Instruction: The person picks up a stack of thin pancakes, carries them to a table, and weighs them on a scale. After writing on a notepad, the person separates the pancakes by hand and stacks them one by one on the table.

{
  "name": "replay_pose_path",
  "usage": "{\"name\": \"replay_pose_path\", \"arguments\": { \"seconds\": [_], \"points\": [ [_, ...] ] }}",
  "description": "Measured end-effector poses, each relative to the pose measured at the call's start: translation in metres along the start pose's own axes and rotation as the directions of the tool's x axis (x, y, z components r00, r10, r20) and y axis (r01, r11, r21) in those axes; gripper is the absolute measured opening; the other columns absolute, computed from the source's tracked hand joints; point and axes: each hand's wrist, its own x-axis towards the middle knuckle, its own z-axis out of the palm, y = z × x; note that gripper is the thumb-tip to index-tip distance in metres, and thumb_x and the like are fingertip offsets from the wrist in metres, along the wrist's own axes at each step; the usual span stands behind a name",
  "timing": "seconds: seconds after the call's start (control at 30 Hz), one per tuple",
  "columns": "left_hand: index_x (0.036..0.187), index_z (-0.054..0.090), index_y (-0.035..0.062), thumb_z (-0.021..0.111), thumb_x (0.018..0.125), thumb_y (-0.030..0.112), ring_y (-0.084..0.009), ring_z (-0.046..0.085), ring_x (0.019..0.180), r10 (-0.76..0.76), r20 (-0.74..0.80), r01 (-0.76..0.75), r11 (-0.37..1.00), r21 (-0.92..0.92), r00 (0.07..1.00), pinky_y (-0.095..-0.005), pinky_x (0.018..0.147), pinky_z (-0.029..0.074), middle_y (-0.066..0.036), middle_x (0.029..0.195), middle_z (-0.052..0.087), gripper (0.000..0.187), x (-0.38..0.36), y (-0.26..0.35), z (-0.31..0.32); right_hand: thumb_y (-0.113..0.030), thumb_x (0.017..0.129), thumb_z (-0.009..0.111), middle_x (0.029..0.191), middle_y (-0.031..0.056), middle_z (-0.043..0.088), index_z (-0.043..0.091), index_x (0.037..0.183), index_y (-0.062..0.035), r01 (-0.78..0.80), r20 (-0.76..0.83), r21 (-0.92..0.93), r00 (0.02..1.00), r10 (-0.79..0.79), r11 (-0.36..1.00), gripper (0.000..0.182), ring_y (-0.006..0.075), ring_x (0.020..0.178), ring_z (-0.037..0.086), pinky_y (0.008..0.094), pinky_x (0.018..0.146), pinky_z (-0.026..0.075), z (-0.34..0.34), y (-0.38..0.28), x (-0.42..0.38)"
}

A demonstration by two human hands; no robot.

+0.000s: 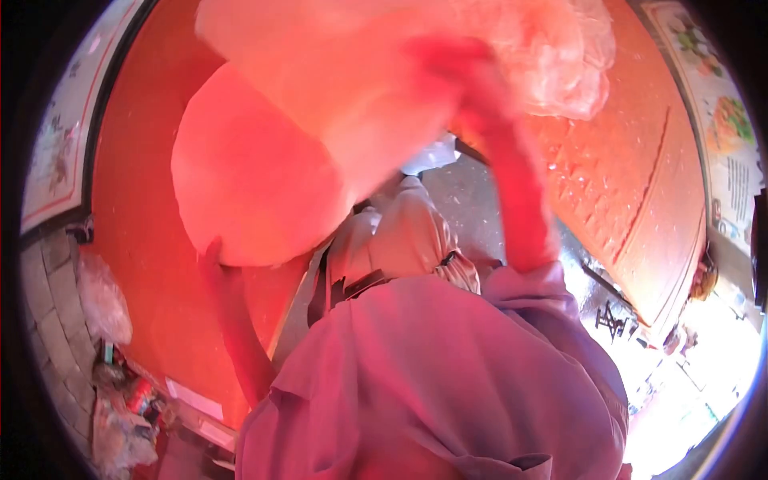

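Fingers [214, 250] of the left hand [214, 268] pinch a round sheet [252, 172] by its edge over an orange surface [148, 192]; the right hand [472, 76] is blurred, its opening and hold impossible to tell.

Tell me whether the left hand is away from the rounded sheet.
No: the left hand meets the rounded sheet at its lower edge.

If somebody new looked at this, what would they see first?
Probably the big round pale sheet left of centre, its lower edge held by the left hand, over an orange surface. Next might come the blurred right hand near the top middle, then the crumpled see-through plastic at the top right.
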Motion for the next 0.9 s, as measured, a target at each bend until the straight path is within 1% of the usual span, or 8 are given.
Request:
{"name": "replay_pose_path", "arguments": {
  "seconds": [0.27, 0.33, 0.37, 0.43, 0.5, 0.6, 0.73, 0.9],
  "points": [
    [0.136, 0.035, 0.0001, 0.050, 0.094, 0.023, -0.0274, 0.046, 0.122, -0.033, 0.006, 0.033, 0.998, -0.044, 0.999, -0.0421, 0.101, 0.039, -0.014, 0.134, 0.046, 0.050, -0.014, 0.015, 0.033, -0.017, 0.087, 0.062, 0.111, 0.0117, 0.063, 0.060, 0.117, -0.0004, -0.131, -0.741, 0.092, 0.653, 0.156, 0.987, 0.034, 0.0195, 0.099, 0.061, 0.0311, 0.082, 0.051, -0.263, 0.068, -0.157],
    [0.135, 0.037, 0.0003, 0.049, 0.095, 0.025, -0.0261, 0.047, 0.122, 0.046, 0.140, -0.036, 0.997, -0.072, 0.989, -0.0410, 0.100, 0.038, -0.013, 0.133, 0.047, 0.049, -0.029, 0.022, 0.058, -0.023, 0.082, 0.068, 0.095, 0.0135, 0.066, 0.063, 0.109, 0.0022, -0.435, -0.888, -0.013, 0.419, 0.190, 0.900, 0.037, 0.0231, 0.078, 0.064, 0.0299, 0.066, 0.053, -0.280, 0.085, -0.184],
    [0.134, 0.039, 0.0008, 0.048, 0.096, 0.026, -0.0252, 0.047, 0.121, 0.115, 0.263, -0.097, 0.992, -0.078, 0.958, -0.0405, 0.100, 0.038, -0.012, 0.132, 0.048, 0.047, -0.041, 0.025, 0.075, -0.024, 0.081, 0.069, 0.095, 0.0150, 0.066, 0.062, 0.110, 0.0019, -0.613, -0.932, -0.306, 0.347, -0.100, 0.729, 0.039, 0.0255, 0.079, 0.065, 0.0314, 0.067, 0.053, -0.281, 0.095, -0.189],
    [0.132, 0.042, 0.0021, 0.049, 0.096, 0.027, -0.0232, 0.049, 0.117, 0.186, 0.349, -0.234, 0.967, 0.100, 0.918, -0.0391, 0.097, 0.040, -0.010, 0.128, 0.051, 0.044, -0.035, 0.019, 0.069, -0.026, 0.079, 0.071, 0.094, 0.0180, 0.067, 0.061, 0.111, 0.0012, -0.844, -0.679, -0.534, 0.389, -0.623, 0.055, 0.043, 0.0303, 0.079, 0.065, 0.0343, 0.069, 0.053, -0.254, 0.097, -0.185],
    [0.127, 0.046, 0.0040, 0.050, 0.095, 0.025, -0.0207, 0.052, 0.110, 0.196, 0.278, -0.290, 0.889, 0.354, 0.940, -0.0366, 0.091, 0.043, -0.008, 0.122, 0.054, 0.038, -0.008, 0.008, 0.034, -0.028, 0.076, 0.074, 0.095, 0.0199, 0.067, 0.059, 0.116, -0.0012, -0.526, -0.548, -0.810, 0.522, -0.654, 0.259, 0.050, 0.0346, 0.084, 0.066, 0.0376, 0.074, 0.053, -0.182, 0.062, -0.149],
    [0.119, 0.051, 0.0064, 0.051, 0.095, 0.018, -0.0149, 0.055, 0.095, 0.157, 0.159, -0.191, 0.953, 0.233, 0.975, -0.0299, 0.075, 0.049, -0.005, 0.109, 0.054, 0.027, -0.009, 0.010, 0.065, -0.008, 0.081, 0.067, 0.093, 0.0057, 0.067, 0.057, 0.119, -0.0046, -0.102, -0.433, -0.450, 0.894, -0.117, 0.887, 0.039, 0.0207, 0.083, 0.065, 0.0320, 0.074, 0.053, -0.041, 0.035, -0.086],
    [0.115, 0.053, 0.0076, 0.058, 0.091, 0.019, -0.0109, 0.055, 0.092, 0.133, 0.112, -0.162, 0.934, 0.318, 0.985, -0.0286, 0.072, 0.048, -0.001, 0.103, 0.055, 0.027, -0.007, 0.013, 0.067, -0.023, 0.080, 0.070, 0.091, 0.0117, 0.067, 0.059, 0.118, -0.0011, 0.115, 0.218, -0.327, 0.975, -0.043, 0.938, 0.045, 0.0194, 0.080, 0.062, 0.0338, 0.080, 0.051, 0.146, 0.051, -0.056],
    [0.112, 0.054, 0.0095, 0.060, 0.089, 0.017, -0.0093, 0.056, 0.085, 0.084, 0.052, -0.097, 0.931, 0.352, 0.995, -0.0259, 0.070, 0.045, 0.002, 0.098, 0.058, 0.025, -0.013, 0.021, 0.068, -0.026, 0.072, 0.072, 0.084, 0.0139, 0.067, 0.063, 0.110, -0.0030, 0.045, 0.441, -0.153, 0.897, 0.028, 0.987, 0.045, 0.0237, 0.078, 0.064, 0.0353, 0.075, 0.051, 0.208, 0.079, -0.040]
  ]
}}
